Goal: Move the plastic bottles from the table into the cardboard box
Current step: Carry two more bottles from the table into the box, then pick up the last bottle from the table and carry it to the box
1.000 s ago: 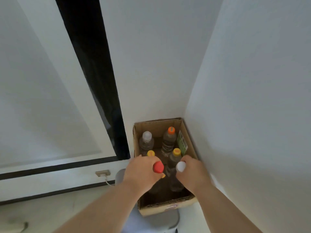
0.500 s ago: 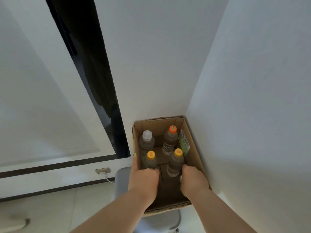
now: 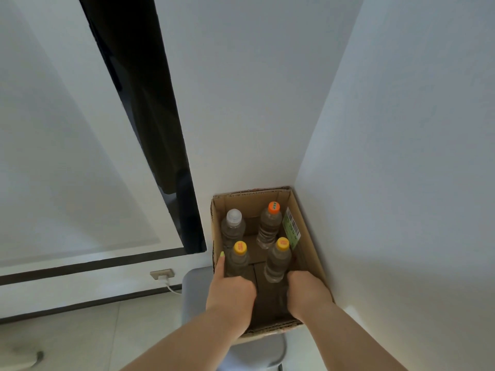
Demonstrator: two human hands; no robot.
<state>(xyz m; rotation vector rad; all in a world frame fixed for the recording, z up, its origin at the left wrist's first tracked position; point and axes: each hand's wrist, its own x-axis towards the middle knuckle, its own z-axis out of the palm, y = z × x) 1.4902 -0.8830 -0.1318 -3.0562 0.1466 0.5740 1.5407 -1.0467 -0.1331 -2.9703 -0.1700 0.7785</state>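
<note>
White wall corner; grey stool [image 3: 198, 290] carries cardboard box [image 3: 305, 236]. Inside, upright: white-cap bottle [image 3: 233, 226], orange-cap bottle [image 3: 269, 226], two yellow-cap bottles [image 3: 239, 259]. Left hand [image 3: 231, 293], right hand [image 3: 306, 294] reach into near end; grip contents hidden, cannot tell. Four stowed; remainder unseen.

Fingers of both the left hand [image 3: 232, 290] and right hand [image 3: 305, 293] hidden low inside the cardboard box [image 3: 308, 234], whatever they grip unseen, forearms cut off at bottom edge, green label [image 3: 291, 231] print unreadable, grey seat [image 3: 195, 293] mostly covered.
</note>
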